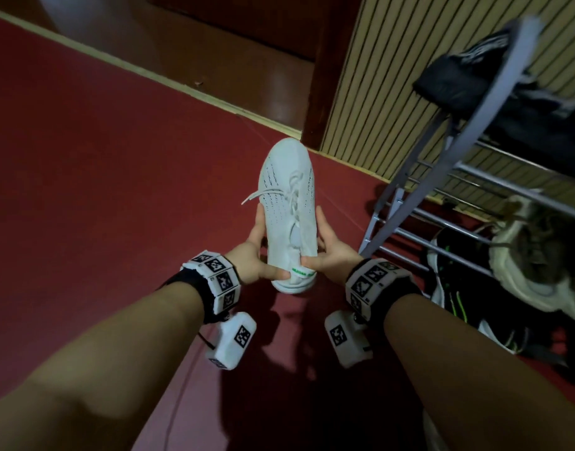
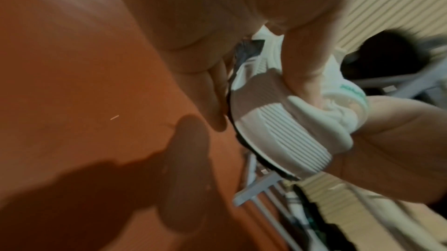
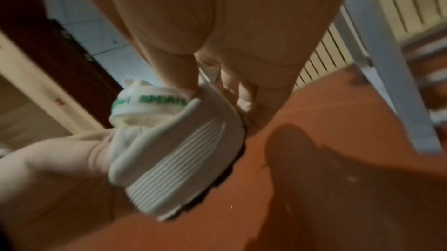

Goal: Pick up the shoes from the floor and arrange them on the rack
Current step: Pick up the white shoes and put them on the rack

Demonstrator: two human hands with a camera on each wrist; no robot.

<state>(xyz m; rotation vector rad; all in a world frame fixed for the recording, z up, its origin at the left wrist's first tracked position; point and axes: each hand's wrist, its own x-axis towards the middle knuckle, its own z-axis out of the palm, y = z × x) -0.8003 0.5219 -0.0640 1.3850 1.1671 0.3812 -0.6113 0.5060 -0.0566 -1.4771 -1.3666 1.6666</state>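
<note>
A white knit sneaker (image 1: 287,203) with a green-lettered heel tab hangs in the air over the red floor, toe pointing away from me. My left hand (image 1: 258,252) grips its left side, thumb on the heel collar. My right hand (image 1: 328,249) grips the right side the same way. In the left wrist view the ribbed white heel (image 2: 285,134) shows, with my left thumb on the collar above it. The right wrist view shows the same sneaker's heel (image 3: 179,152) with my right thumb pressed at the tab. The grey metal shoe rack (image 1: 449,177) stands to the right.
The rack carries a black shoe (image 1: 458,76) on top, a beige chunky sneaker (image 1: 540,252) on a middle tier and a black shoe with green accents (image 1: 455,288) low down. A ribbed beige wall (image 1: 393,60) is behind it. A dark wooden door frame (image 1: 325,70) rises ahead.
</note>
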